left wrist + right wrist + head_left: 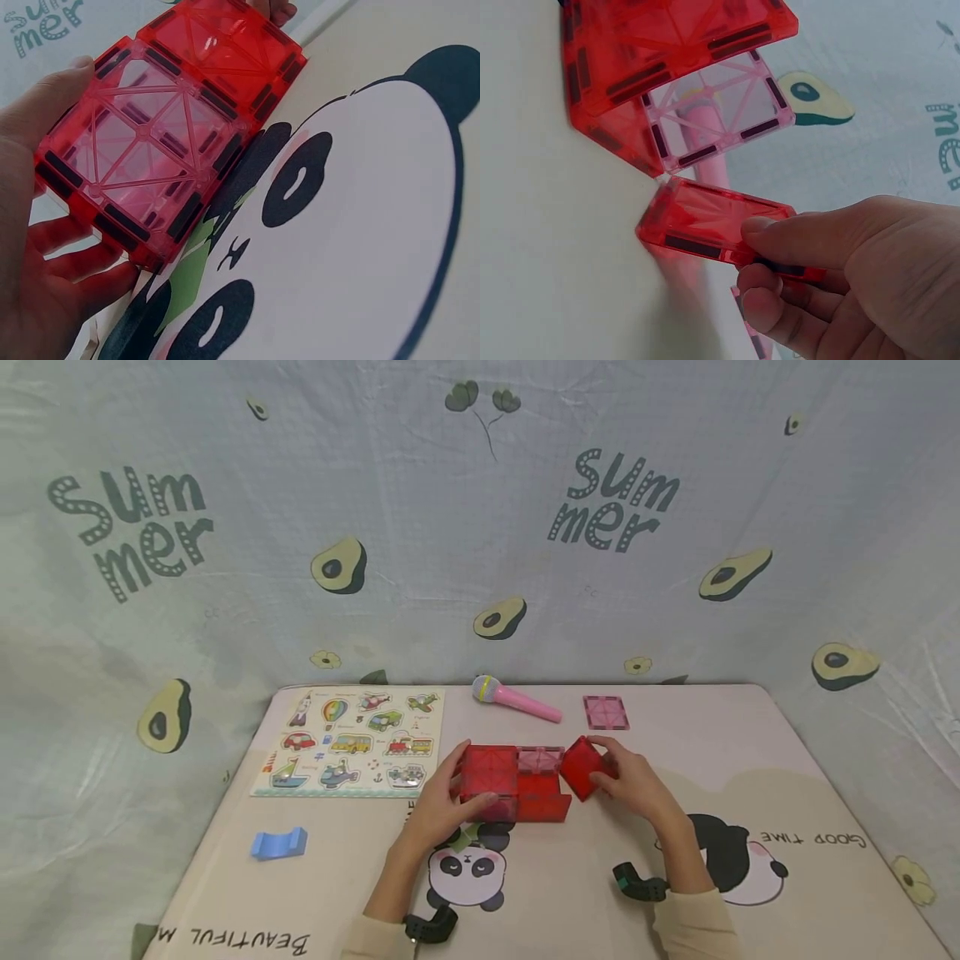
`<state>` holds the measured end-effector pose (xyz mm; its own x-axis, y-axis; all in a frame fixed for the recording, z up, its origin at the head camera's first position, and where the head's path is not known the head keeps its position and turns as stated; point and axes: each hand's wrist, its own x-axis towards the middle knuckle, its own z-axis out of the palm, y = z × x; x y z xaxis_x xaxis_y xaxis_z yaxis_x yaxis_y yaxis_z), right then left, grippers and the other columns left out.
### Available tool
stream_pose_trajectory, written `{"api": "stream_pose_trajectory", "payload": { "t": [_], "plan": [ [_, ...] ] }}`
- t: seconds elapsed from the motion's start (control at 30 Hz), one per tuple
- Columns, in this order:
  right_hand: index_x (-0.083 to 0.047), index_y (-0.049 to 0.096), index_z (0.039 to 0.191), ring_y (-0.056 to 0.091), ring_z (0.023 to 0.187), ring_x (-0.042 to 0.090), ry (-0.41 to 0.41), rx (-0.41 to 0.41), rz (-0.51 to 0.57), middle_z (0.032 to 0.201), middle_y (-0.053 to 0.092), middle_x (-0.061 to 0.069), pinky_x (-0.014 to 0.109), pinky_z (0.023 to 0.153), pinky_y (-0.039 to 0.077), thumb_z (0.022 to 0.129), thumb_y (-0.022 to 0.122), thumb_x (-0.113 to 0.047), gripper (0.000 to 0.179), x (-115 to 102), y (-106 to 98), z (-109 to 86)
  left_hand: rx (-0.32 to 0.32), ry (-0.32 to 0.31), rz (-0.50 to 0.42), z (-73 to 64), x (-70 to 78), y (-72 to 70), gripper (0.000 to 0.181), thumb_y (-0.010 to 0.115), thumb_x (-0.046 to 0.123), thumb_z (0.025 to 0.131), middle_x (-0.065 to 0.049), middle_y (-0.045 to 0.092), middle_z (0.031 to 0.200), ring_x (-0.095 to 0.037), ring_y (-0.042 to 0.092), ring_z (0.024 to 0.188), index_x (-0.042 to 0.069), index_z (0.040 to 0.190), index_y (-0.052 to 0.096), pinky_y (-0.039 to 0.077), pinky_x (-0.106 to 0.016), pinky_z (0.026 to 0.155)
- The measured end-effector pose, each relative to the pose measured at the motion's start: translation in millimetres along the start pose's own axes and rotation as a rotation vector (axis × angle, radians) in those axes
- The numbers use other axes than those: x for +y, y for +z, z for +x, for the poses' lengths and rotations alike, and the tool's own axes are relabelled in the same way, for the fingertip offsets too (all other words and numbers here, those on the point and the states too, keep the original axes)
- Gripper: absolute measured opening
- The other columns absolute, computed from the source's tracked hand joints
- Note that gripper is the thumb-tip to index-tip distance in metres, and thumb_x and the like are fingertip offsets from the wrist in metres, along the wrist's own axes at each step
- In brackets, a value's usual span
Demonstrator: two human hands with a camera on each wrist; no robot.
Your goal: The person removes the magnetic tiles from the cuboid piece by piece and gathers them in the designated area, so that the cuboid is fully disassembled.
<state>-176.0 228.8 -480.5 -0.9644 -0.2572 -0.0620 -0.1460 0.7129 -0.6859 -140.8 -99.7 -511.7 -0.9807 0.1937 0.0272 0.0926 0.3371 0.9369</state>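
Observation:
My left hand grips a box of red and pink magnetic tiles, thumb on the near side and fingers round the left. Joined to the box's right is a half-built section, with an upright pink tile at its back and a red tile along its front. My right hand pinches a loose red magnetic tile between thumb and fingers, tilted. One corner of this tile comes close to the bottom right of the half-built section in the right wrist view.
A pink toy microphone and a flat pink tile lie behind the build. On the left are a vehicle puzzle board and a blue curved block. A printed curtain hangs behind the table.

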Motion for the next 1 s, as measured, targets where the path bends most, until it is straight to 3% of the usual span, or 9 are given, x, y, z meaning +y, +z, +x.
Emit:
{"api": "stream_pose_trajectory", "payload": {
  "t": [0.43,1.0],
  "plan": [
    [-0.007,0.041,0.147,0.064,0.099,0.032,-0.033,0.149,-0.079,0.113,0.066,0.022,0.05,0.086,0.061,0.093,0.069,-0.01,0.061,6,-11,3.1,0.0,-0.014,-0.001,1.5,-2.9,1.0,0.092,0.078,0.045,0.083,-0.005,0.048,0.152,-0.035,0.052,0.136,0.025,0.158,0.029,0.054,-0.048,0.102],
    [-0.006,0.036,0.15,0.062,0.093,0.036,-0.002,0.364,-0.053,0.113,0.064,0.028,0.053,0.084,0.061,0.097,0.062,-0.008,0.06,24,-31,7.0,0.005,-0.022,-0.001,0.8,-1.1,0.8,0.092,0.078,0.047,0.082,-0.006,0.048,0.151,-0.035,0.052,0.136,0.027,0.158,0.029,0.053,-0.05,0.104]
  ]
}}
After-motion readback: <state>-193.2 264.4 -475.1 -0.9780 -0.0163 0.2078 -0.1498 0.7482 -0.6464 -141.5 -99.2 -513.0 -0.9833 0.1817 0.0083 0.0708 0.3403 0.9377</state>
